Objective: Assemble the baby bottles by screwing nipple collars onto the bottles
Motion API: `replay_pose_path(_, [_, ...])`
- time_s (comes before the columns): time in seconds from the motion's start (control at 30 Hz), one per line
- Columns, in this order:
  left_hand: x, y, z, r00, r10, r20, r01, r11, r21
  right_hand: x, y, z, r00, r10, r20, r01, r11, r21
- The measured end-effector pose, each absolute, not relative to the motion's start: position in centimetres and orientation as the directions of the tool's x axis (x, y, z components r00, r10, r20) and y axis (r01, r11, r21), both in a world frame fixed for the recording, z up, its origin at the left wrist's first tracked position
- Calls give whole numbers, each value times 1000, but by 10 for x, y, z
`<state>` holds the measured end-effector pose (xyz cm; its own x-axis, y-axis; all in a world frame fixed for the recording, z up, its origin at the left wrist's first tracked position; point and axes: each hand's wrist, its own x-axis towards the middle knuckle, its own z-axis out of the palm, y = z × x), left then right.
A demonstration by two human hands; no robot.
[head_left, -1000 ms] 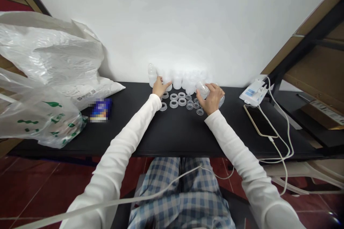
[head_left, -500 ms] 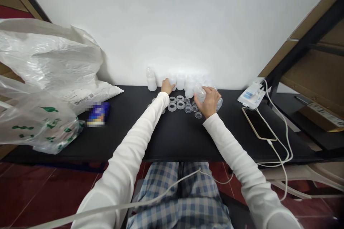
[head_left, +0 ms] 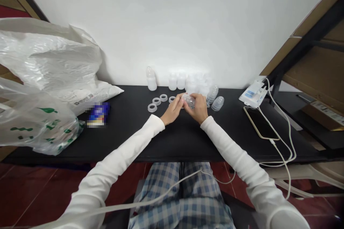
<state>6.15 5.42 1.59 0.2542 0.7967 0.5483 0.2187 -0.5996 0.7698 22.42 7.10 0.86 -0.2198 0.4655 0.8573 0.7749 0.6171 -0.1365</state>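
Observation:
My left hand and my right hand meet over the middle of the table, fingers closed around a clear plastic dome cap lying sideways between them. A capped bottle with a domed top stands upright at the wall. Further right are a small translucent bottle and a cluster of similar bottles. Pale plastic rings, one at the near left, lie left of my hands; some others are partly hidden by them. Beside my right hand are a stack of clear caps and a tilted clear cap.
Large white plastic bags and a blurred blue packet occupy the left side of the black table. On the right lie a phone, a white power strip and loose white cables.
My left hand has left the small bottle by the wall and come toward me. My right hand has moved left with the clear dome cap, and both hands now hold it.

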Motion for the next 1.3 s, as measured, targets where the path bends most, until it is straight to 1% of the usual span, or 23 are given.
replay_pose_path(0.1, [66,48,10,229,843,487,190,-530,827,221,71,5,-170,517,839,734,635,-242])
replay_pose_path(0.2, [65,51,7,221,883,414,121,-446,887,220,71,4,-123,540,832,715,630,-303])
replay_pose_path(0.3, [60,52,12,213,866,453,87,-479,874,220,69,6,-64,554,830,696,621,-360])
replay_pose_path(0.43, [54,50,21,185,809,558,99,-580,809,218,63,13,49,658,751,611,575,-544])
replay_pose_path(0.5, [53,50,23,219,811,542,77,-569,819,217,59,18,76,715,695,544,554,-630])
replay_pose_path(0.57, [54,51,24,237,833,500,47,-524,851,215,56,23,89,750,655,485,542,-687])
replay_pose_path(0.63, [55,52,25,208,855,474,3,-485,874,214,54,26,88,766,636,453,538,-711])
replay_pose_path(0.7, [57,52,26,181,875,449,-65,-444,893,212,54,27,71,774,629,458,534,-710])
replay_pose_path(0.8, [59,49,32,172,908,381,-195,-348,917,211,56,22,46,762,646,531,529,-662])
replay_pose_path(0.87, [60,46,37,170,927,335,-265,-284,921,211,59,18,-1,704,710,608,564,-559])
replay_pose_path(0.9, [59,45,40,169,934,314,-295,-256,921,212,61,17,-52,655,754,647,597,-474])
replay_pose_path(0.97, [56,44,45,175,947,269,-333,-200,921,216,66,15,-216,542,812,698,667,-259])
replay_pose_path(1.03, [51,46,49,189,956,224,-342,-149,928,221,71,17,-405,451,795,688,723,-60])
replay_pose_path(1.1, [45,50,51,215,960,177,-323,-101,941,227,75,20,-549,386,741,635,769,70])
replay_pose_path(1.2, [37,57,54,245,966,86,-280,-14,960,234,78,24,-668,313,675,544,824,157])
replay_pose_path(1.3, [32,60,55,275,961,-10,-236,77,969,239,78,25,-743,268,614,452,876,165])
